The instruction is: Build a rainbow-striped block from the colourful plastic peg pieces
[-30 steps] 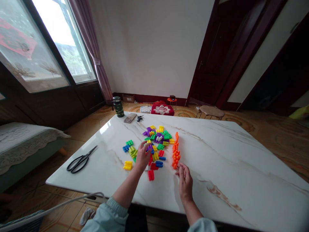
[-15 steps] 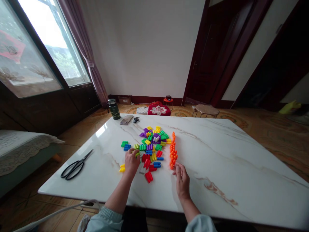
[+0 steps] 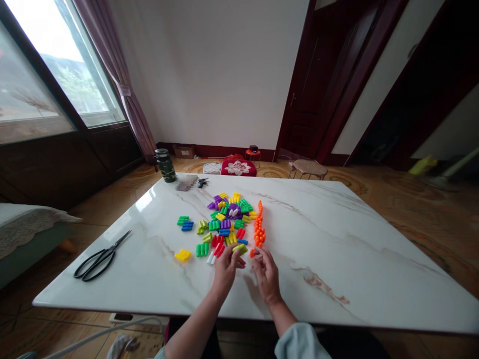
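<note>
My left hand (image 3: 225, 273) is closed on a yellow-green toy building block (image 3: 240, 248), pinched between thumb and fingers over the near side of a block pile. Close by on the right, my right hand (image 3: 267, 275) has its fingertips on a small orange block (image 3: 253, 253), partly hidden by the fingers. Just beyond it runs a row of orange blocks (image 3: 259, 224) joined together. The mixed pile (image 3: 225, 224) holds purple, green, yellow, blue, red and white blocks. A green block (image 3: 202, 250) and a yellow block (image 3: 182, 256) lie left of my left hand.
Black-handled scissors (image 3: 102, 257) lie on the left of the white marble-patterned table (image 3: 322, 239). A dark green flask (image 3: 165, 165), a blurred flat object (image 3: 186, 183) and keys (image 3: 202, 182) are at the far left edge. A round stool (image 3: 309, 168) stands beyond the table.
My left hand has moved right and nearer from the pile's left side, bringing a yellow-green block. My right hand has moved slightly left, with an orange block at its fingertips. The view has shifted.
</note>
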### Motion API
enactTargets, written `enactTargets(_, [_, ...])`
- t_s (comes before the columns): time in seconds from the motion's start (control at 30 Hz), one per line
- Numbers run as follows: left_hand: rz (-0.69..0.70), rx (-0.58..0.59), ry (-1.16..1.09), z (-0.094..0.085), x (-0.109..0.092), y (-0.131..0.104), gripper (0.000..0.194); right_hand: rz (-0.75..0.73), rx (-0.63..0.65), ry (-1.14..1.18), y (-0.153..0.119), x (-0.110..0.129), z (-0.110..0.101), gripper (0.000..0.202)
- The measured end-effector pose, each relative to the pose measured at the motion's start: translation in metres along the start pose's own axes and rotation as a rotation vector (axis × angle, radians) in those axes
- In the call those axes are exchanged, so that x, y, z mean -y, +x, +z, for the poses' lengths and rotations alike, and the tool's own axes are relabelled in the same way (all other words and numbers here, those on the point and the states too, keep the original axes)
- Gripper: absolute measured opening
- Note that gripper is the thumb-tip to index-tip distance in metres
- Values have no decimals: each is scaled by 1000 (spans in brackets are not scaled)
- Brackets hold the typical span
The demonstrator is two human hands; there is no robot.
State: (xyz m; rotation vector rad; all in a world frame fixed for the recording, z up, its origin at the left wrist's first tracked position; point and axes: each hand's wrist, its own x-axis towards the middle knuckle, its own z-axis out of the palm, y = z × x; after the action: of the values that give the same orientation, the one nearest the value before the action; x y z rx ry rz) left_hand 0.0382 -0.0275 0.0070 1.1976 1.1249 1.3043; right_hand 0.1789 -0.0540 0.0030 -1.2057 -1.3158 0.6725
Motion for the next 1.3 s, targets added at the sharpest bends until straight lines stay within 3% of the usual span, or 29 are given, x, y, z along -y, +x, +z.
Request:
enactTargets(0.1, [-51, 61, 25, 9, 11, -11, 47, -55, 35, -17, 2, 5, -1, 29])
enactTargets(0.33, [127, 191, 327, 10, 6, -14, 36, -54, 3, -34, 1, 4, 0, 18])
enactTargets(0.47, [398, 252, 610, -5, -2, -5, 29, 72, -183, 36, -4, -2, -4, 26])
enactTargets(0.57, [498, 271, 795, -18, 4, 5, 22, 235, -349, 93, 4, -14, -15, 37])
enactTargets(0.67, [516, 194, 948, -22, 17, 13, 26, 285, -344, 31, 31, -29, -30, 44])
enactTargets(0.77, [483, 159, 1072, -17, 27, 14, 37, 285, -299, -95, 78, -41, -41, 44])
enactTargets(1.0, [454, 167, 1182, -13, 32, 11, 45, 254, -200, -373, 194, -63, -40, 18])
enactTargets(1.13, [424, 170, 1197, -13, 30, 10, 51, 235, -158, -587, 228, -69, -29, 11])
enactTargets(1.3, [417, 177, 1219, -12, 28, 9, 52, 221, -94, -770, 246, -72, -17, 12])
